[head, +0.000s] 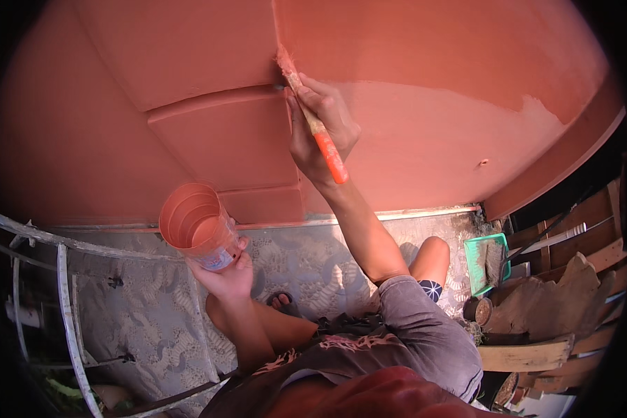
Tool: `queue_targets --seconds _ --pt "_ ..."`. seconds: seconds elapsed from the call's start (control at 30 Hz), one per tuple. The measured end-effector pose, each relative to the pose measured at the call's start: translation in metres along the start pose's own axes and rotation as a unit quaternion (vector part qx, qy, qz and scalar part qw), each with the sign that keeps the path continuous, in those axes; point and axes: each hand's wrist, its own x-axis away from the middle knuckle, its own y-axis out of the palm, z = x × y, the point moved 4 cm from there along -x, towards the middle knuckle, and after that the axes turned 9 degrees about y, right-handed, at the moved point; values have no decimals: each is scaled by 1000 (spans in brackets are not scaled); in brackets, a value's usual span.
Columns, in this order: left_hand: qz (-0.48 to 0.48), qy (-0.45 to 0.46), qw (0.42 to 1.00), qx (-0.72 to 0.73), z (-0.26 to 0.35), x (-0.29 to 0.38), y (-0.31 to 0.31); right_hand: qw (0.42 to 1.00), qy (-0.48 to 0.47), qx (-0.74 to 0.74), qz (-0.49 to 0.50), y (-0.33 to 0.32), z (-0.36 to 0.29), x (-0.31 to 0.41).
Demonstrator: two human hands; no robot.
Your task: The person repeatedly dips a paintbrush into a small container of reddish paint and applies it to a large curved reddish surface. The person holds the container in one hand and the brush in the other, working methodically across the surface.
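My right hand (pixel 324 120) grips a paintbrush (pixel 330 154) with a worn wooden handle tipped in orange. Its paint-caked bristles touch the wall (pixel 397 130) at a vertical edge beside a raised block. Below and to the left, my left hand (pixel 227 274) holds a plastic tub (pixel 209 219) from underneath, its mouth tilted up. Reddish paint (pixel 205 232) lies inside the tub and coats its ribbed walls. The wall's upper right area is a deeper red-orange than the lighter pink part below it.
A metal ladder-like frame (pixel 65 292) stands at the left. Patterned floor tiles (pixel 292 261) run along the wall's base. At the right are a green dustpan (pixel 486 264), wooden planks (pixel 527 359) and a small pot (pixel 478 310). A small stub (pixel 484 162) sticks out of the wall.
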Motion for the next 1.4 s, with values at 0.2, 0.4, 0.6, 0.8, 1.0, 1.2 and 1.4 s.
queue_targets --seconds 0.2,0.4,0.6,0.8,1.0,1.2,1.4 --pt "-28 -6 1000 -11 2 1 -7 973 123 -189 36 -58 76 -29" --pt "-75 -53 996 -20 -19 2 17 935 206 -209 200 -263 192 -105" --pt "-69 -102 992 14 -65 9 50 927 153 -14 342 -469 289 -163" --pt "-66 -110 992 4 -122 31 89 936 34 239 255 -421 265 -163" --pt "-43 -162 986 15 -199 54 128 999 16 35 -10 -347 193 -131" --pt "-38 -190 981 3 -252 76 167 930 221 -187 227 -477 325 -177" --pt "-57 -211 976 20 -283 101 207 891 147 95 419 -604 378 -203"
